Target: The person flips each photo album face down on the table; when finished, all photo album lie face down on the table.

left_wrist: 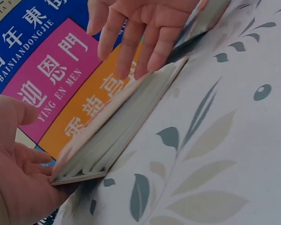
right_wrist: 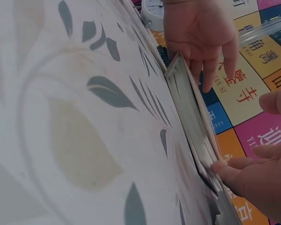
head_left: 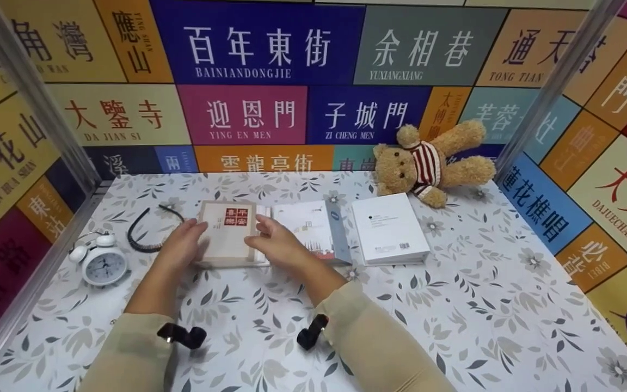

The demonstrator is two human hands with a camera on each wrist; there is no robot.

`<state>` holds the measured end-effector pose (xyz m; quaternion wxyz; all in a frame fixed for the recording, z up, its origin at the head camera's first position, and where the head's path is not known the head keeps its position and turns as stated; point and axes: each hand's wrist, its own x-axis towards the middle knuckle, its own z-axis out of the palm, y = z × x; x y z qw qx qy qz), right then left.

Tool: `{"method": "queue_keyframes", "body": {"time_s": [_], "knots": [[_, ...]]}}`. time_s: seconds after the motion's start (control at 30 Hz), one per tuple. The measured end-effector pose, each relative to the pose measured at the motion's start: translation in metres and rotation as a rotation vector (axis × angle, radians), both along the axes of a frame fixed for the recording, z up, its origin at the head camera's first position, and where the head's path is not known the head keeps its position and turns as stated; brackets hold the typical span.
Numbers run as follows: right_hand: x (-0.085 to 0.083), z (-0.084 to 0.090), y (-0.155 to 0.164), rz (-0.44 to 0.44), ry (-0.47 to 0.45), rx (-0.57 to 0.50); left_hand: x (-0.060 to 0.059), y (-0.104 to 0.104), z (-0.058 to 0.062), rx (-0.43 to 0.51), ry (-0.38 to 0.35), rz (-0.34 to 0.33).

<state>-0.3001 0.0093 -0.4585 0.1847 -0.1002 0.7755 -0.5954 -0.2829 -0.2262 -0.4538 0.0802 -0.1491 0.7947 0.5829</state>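
Note:
A beige book with a red square block of characters on its cover lies at left of centre on the table. My left hand is at the book's left edge, its fingers extended against the side and thumb raised, as the left wrist view shows. At the other edge is my right hand, with fingers loosely extended and one fingertip touching the book's edge in the right wrist view. Under the right hand's side, a white-and-blue book with a red print lies to the right of the beige one.
A white book lies further right. Behind it a teddy bear in a striped top rests on its side. On the left are a dark headband and a white alarm clock. Sign-covered panels enclose the flower-patterned table.

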Motion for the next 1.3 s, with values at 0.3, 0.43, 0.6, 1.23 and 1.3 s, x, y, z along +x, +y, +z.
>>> {"method": "queue_keyframes", "body": {"time_s": [0.3, 0.43, 0.6, 1.23, 1.3], "knots": [[0.011, -0.003, -0.008, 0.123, 0.011, 0.007, 0.003, -0.009, 0.002, 0.005, 0.012, 0.010], [0.009, -0.004, -0.005, 0.124, 0.032, 0.024, 0.003, -0.007, 0.003, 0.065, 0.027, 0.039], [0.008, 0.002, 0.000, 0.101, 0.096, 0.114, 0.009, 0.010, 0.016, 0.247, 0.090, 0.056], [0.012, 0.024, -0.001, 0.013, 0.041, -0.251, 0.019, 0.050, 0.041, 0.334, 0.269, -0.094], [0.011, 0.024, 0.001, 0.009, 0.029, -0.257, 0.018, 0.050, 0.037, 0.352, 0.257, -0.110]]}}
